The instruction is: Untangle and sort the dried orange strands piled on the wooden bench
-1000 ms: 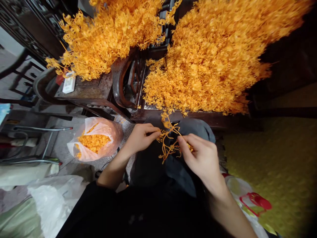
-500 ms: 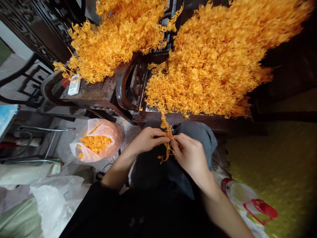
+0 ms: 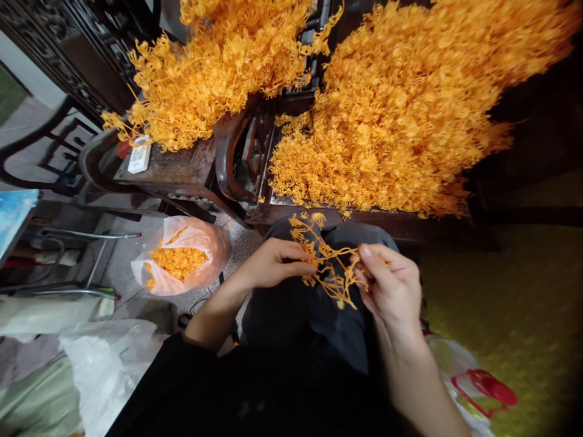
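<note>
Over my lap, an orange branching sprig (image 3: 334,276) with small curled, flower-like pieces stretches between my two hands. My left hand (image 3: 280,262) pinches its left side between thumb and fingers. The right end of the stems is gripped by my right hand (image 3: 394,279), with thumb and forefinger closed on it. Just beyond my knees, a large heap of the same orange sprigs (image 3: 382,133) covers a dark wooden seat (image 3: 273,213). A second orange heap (image 3: 218,73) lies farther left on another dark wooden surface.
A pinkish plastic bag (image 3: 218,249) holding loose orange pieces stands on the floor at left. A white box-like item (image 3: 139,155) lies by the left heap. White plastic sheeting (image 3: 109,364) lies lower left. A clear container with a red handle (image 3: 487,388) is at lower right.
My right hand has moved right and a little away from my left hand, spreading the sprig between them. The sprig's upper end has come away from the heap's edge.
</note>
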Motion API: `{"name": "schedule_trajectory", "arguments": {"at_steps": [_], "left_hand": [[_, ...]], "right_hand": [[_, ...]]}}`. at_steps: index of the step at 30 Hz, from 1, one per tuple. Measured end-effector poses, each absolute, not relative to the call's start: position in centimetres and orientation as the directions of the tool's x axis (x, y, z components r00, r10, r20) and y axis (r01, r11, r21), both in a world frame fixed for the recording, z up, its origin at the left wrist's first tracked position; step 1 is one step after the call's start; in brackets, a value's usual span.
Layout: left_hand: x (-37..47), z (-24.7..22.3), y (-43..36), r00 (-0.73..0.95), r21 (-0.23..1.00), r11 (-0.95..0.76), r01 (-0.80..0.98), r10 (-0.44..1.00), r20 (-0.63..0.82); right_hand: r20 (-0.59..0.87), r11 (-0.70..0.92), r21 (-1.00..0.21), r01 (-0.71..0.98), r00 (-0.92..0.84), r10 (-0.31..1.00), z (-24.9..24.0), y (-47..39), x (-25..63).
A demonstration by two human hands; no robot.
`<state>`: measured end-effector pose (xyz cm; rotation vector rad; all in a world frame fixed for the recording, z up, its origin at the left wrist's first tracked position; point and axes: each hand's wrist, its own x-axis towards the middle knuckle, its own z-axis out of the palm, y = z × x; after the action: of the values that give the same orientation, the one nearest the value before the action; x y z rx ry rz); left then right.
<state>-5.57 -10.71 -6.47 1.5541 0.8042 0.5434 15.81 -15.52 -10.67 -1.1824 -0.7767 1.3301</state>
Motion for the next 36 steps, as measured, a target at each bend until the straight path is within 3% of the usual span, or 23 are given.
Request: {"name": "schedule_trajectory", "arguments": {"at_steps": [4, 6, 8, 12, 15, 18, 20, 24, 28, 32, 36], "left_hand": [[-7.1, -5.6, -11.4, 0.715, 0.982, 0.021, 0.19, 0.682, -0.153], [-8.3, -5.8, -11.7, 0.669, 0.973, 0.077, 0.217, 0.714, -0.206], [-9.2, -6.3, -11.9, 0.565, 0.962, 0.14, 0.236, 0.785, -0.253], [-9.9, -7.0, -11.6, 0.43, 0.952, 0.223, 0.208, 0.853, -0.294], [-9.8, -6.6, -10.5, 0.359, 0.957, 0.144, 0.251, 0.904, -0.23], [-9.2, -6.0, -7.7, 0.239, 0.918, -0.06, 0.393, 0.97, -0.039], [-8.2, -6.1, -4.4, 0.196, 0.834, -0.165, 0.527, 0.978, 0.07], [-5.0, -7.8, 4.5, 0.143, 0.624, -0.227, 0.748, 0.973, 0.182], [-2.8, -9.5, 11.7, 0.174, 0.503, -0.212, 0.838, 0.977, 0.121], [-2.7, -9.9, 14.2, 0.154, 0.531, -0.2, 0.823, 0.979, 0.131], [-3.1, -9.9, 15.0, 0.037, 0.621, -0.144, 0.77, 0.982, 0.183]], "right_hand": [[-0.163, -0.018, -0.918, -0.397, 0.336, 0.928, -9.7, -14.9, 18.7], [-0.125, 0.065, -0.913, -0.404, 0.427, 0.895, -9.3, -14.8, 20.5], [-0.118, 0.064, -0.911, -0.408, 0.404, 0.907, -9.1, -15.1, 21.8], [-0.13, -0.05, -0.922, -0.384, 0.185, 0.974, -9.3, -16.6, 22.5], [-0.126, -0.142, -0.985, -0.1, -0.15, 0.981, -9.5, -16.9, 22.3], [-0.147, -0.049, -0.978, 0.204, -0.503, 0.852, -9.6, -16.4, 21.9], [-0.168, 0.0, -0.961, 0.278, -0.582, 0.796, -9.5, -16.0, 21.5], [-0.129, 0.046, -0.956, 0.291, -0.554, 0.822, -8.8, -16.1, 21.0], [-0.076, 0.061, -0.96, 0.274, -0.463, 0.883, -8.2, -17.0, 22.0], [-0.071, -0.015, -0.978, 0.206, -0.266, 0.961, -9.2, -17.9, 23.7], [-0.204, -0.207, -0.977, -0.059, -0.055, 0.977, -10.4, -18.1, 23.8]]}}
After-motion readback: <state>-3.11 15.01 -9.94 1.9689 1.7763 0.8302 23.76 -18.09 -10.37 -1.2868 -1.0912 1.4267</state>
